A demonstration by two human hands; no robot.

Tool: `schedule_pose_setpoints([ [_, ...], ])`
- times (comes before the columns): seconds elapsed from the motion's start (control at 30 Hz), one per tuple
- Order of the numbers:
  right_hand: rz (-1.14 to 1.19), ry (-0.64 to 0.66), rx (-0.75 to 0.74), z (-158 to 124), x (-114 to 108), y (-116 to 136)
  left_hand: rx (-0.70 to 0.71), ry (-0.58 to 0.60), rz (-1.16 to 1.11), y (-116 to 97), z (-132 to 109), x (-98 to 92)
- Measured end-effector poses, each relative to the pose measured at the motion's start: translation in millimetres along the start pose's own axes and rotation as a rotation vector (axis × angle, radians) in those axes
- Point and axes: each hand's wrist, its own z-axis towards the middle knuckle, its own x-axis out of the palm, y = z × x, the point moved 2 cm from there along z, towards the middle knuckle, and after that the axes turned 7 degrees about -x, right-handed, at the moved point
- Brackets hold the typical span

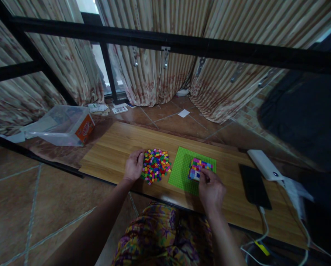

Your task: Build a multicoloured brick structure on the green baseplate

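A heap of small multicoloured toy bricks (156,166) lies on the wooden table. Against its left side rests my left hand (134,165), fingers curled in towards the thumb; anything inside them is hidden. To the right of the heap is a green studded baseplate (179,173). On it sits a layered block of joined toy bricks (200,163) in pink, red, blue and white. My right hand (213,187) reaches over the near right edge of that block, thumb and forefinger pinched at its top. What those fingertips grip is too small to make out.
A clear plastic box (62,125) with an orange label stands beyond the table's left end. A black phone (255,186) on a white cable and a white power bank (265,164) lie right. A black metal bar (165,42) crosses in front of the curtains.
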Motion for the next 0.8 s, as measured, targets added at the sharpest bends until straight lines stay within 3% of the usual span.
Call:
schedule_pose_setpoints([
  [0.8,-0.057,0.012,-0.196,-6.8,10.9,-3.6,0.025,-0.011,0.0,-1.9,-1.2,-0.4],
])
